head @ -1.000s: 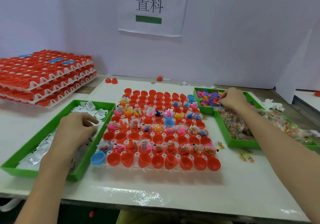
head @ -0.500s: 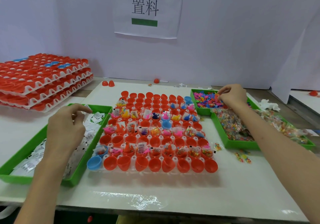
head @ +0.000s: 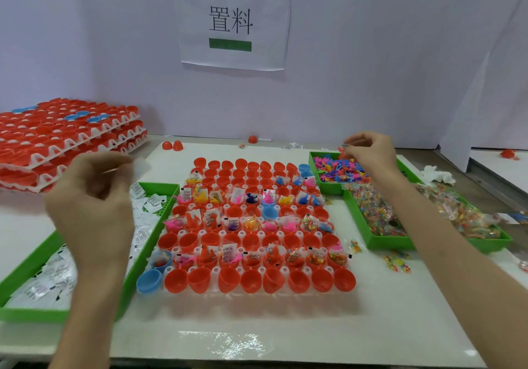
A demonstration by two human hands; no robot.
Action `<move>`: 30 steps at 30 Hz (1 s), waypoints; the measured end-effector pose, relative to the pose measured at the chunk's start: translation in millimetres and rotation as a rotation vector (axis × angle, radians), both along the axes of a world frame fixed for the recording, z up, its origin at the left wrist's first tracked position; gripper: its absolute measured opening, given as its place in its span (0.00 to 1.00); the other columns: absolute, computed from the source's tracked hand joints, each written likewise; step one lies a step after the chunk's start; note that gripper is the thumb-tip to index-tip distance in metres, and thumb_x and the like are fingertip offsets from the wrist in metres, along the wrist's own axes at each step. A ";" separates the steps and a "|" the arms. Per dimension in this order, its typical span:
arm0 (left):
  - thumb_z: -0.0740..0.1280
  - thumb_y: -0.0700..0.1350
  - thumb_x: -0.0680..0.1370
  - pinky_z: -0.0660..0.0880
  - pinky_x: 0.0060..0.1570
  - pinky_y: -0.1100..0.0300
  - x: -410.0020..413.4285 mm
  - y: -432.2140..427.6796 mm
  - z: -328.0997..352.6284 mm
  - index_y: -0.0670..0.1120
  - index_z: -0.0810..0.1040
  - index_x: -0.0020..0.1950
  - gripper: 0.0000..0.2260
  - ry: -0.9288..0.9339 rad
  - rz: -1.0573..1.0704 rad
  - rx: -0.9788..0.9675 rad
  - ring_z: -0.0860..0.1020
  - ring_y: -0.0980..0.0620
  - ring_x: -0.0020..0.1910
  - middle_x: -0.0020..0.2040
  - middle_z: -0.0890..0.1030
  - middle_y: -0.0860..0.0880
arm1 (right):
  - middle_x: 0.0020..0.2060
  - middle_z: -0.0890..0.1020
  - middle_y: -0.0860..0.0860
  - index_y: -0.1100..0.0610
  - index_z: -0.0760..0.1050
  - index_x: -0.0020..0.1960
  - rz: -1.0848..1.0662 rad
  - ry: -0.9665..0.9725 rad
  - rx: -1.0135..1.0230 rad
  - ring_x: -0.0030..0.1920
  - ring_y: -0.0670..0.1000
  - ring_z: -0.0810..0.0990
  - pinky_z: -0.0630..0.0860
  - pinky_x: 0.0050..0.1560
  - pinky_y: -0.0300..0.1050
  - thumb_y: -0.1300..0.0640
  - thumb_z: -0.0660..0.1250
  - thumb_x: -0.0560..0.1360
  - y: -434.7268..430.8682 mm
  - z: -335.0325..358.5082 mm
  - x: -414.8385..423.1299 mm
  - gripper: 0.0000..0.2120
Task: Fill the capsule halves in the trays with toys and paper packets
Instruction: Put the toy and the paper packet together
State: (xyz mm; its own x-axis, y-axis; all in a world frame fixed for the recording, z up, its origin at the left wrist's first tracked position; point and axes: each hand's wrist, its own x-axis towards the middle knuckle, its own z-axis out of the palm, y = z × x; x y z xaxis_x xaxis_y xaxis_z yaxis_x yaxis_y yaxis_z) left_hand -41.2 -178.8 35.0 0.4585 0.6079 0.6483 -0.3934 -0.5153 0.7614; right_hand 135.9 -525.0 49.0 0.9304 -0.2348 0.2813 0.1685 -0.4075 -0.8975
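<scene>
White paper packet [head: 141, 165] is pinched in the left hand [head: 91, 214] above the packet bin [head: 163, 187], right hand [head: 368, 151] pinches a red toy [head: 342, 150] over the toy bin [head: 331, 189], bins flanking the capsule tray [head: 242, 235], likely for short reaches.

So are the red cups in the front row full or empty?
Empty. The front row of red capsule halves shows only bare red insides; the row behind holds toys and packets.
</scene>
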 end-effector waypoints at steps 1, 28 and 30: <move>0.71 0.43 0.78 0.77 0.47 0.70 0.0 -16.4 6.9 0.58 0.81 0.48 0.08 -0.041 -0.054 -0.012 0.82 0.62 0.44 0.43 0.83 0.64 | 0.42 0.83 0.52 0.52 0.79 0.44 0.074 -0.018 0.063 0.42 0.50 0.84 0.82 0.51 0.47 0.69 0.71 0.72 11.4 6.0 -11.5 0.12; 0.69 0.36 0.78 0.80 0.42 0.64 -26.8 -158.6 30.3 0.53 0.86 0.43 0.12 0.050 -0.758 -0.529 0.86 0.50 0.41 0.39 0.86 0.47 | 0.40 0.86 0.49 0.54 0.81 0.48 0.336 -0.432 0.262 0.41 0.48 0.86 0.81 0.43 0.39 0.66 0.78 0.69 60.1 32.5 -188.0 0.13; 0.68 0.38 0.79 0.80 0.41 0.66 -27.9 -155.1 31.0 0.55 0.86 0.45 0.13 0.084 -0.767 -0.459 0.85 0.53 0.41 0.39 0.87 0.49 | 0.39 0.87 0.47 0.54 0.81 0.47 0.340 -0.430 0.180 0.42 0.47 0.86 0.81 0.45 0.39 0.66 0.79 0.68 56.5 32.7 -187.8 0.13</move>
State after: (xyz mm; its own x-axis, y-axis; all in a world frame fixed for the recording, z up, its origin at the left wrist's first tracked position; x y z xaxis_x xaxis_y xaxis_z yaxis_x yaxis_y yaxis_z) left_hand -69.0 -334.0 66.0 0.8803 0.3061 0.3625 -0.4376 0.2287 0.8696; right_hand -51.9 -468.4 81.7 0.7725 -0.0220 0.6347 0.6287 -0.1144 -0.7692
